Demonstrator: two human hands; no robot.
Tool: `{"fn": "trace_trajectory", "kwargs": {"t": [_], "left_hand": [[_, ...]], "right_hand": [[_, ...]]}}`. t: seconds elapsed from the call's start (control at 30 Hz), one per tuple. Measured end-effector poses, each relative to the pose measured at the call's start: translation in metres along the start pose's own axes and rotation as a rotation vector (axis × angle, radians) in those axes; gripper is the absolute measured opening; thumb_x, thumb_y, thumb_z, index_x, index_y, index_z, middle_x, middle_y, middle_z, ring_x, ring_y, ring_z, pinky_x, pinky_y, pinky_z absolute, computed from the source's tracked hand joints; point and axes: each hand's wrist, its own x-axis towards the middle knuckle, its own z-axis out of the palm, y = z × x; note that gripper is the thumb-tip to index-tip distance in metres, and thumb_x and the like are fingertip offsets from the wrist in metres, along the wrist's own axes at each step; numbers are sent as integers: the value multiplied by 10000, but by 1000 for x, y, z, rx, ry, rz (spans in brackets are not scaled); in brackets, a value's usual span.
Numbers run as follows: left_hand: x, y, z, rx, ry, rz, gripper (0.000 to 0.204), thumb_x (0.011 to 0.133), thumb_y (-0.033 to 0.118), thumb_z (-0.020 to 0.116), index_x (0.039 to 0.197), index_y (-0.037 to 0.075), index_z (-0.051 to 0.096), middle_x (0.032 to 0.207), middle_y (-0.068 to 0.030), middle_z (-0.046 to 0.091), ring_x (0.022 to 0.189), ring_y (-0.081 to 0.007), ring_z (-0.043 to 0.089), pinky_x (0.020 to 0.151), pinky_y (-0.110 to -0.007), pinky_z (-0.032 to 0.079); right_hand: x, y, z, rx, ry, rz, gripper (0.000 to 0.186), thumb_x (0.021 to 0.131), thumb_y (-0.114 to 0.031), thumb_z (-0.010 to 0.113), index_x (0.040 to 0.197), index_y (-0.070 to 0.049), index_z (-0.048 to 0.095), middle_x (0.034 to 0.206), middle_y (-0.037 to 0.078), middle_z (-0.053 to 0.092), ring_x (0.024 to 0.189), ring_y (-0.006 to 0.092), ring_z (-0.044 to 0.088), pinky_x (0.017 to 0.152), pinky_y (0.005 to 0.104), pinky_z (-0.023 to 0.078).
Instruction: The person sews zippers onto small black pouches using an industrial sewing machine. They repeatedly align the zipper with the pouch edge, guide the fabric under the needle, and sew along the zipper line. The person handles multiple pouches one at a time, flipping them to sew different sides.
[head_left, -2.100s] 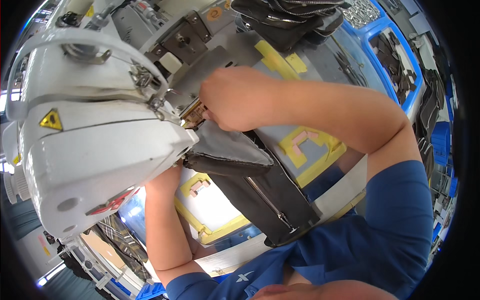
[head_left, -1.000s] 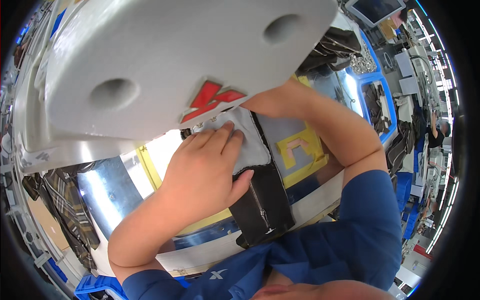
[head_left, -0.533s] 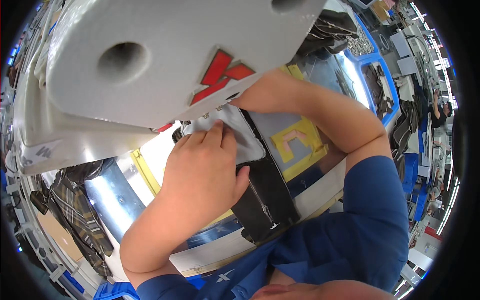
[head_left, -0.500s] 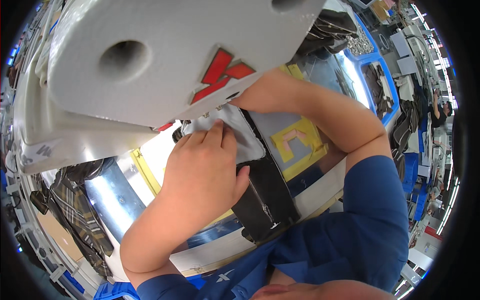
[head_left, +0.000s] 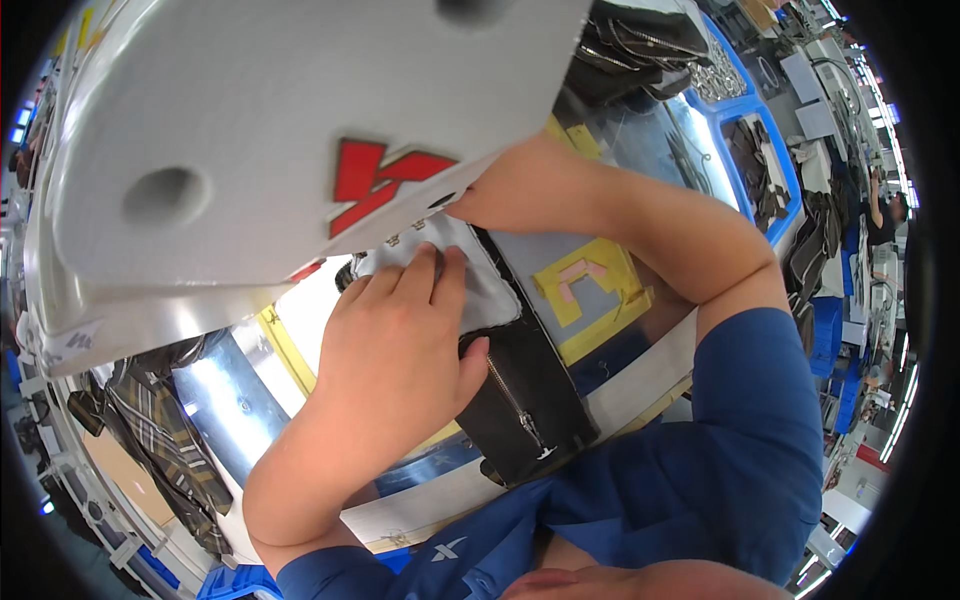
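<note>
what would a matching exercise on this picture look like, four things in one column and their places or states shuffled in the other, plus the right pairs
1. left hand
2. right hand
3. metal zipper
4. plaid cloth

A. set in the black fabric
B. at the picture's lower left
C. partly hidden by the white sewing machine
D. spread on the grey cloth

Pairs: 1-D, 2-C, 3-A, 4-B

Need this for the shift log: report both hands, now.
Left hand: open, palm down, fingers on the grey fabric.
Right hand: fingers hidden behind the white machine head; grip cannot be told.
</note>
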Motion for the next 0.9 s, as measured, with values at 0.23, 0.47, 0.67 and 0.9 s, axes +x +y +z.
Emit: {"fn": "trace_trajectory", "kwargs": {"t": [0.23,0.47,0.67,0.9], "left_hand": [[3,4,-1,36,-61,-18,695,815,307,814,1395,-32,636,1379,-188,617,1053,-348,674,960,-444,550],[0,4,0,41,-17,5,708,817,318,817,1401,-38,633,1417,-185,594,1046,-347,672,958,-445,550],[-4,6,-4,75,-93,-7,785,806,355,843,1430,-61,608,1444,-224,601,1104,-353,674,987,-451,543],[-10,-3,0,122,-42,125,842,800,427,853,1405,-107,617,1495,-269,601,1148,-309,653,1019,-413,503]], "right_hand": [[3,7,2,-31,-56,8,275,848,-210,636,779,36,737,808,247,721,847,464,718,787,542,581],[7,13,10,-70,20,-45,262,845,-199,643,801,38,746,825,258,723,859,466,722,801,542,584],[7,-2,-3,-27,-117,43,245,843,-189,648,878,25,763,887,248,740,901,457,725,822,535,585],[13,16,7,-47,-11,-76,240,839,-191,655,871,20,763,870,235,740,887,450,720,804,531,571]]}}
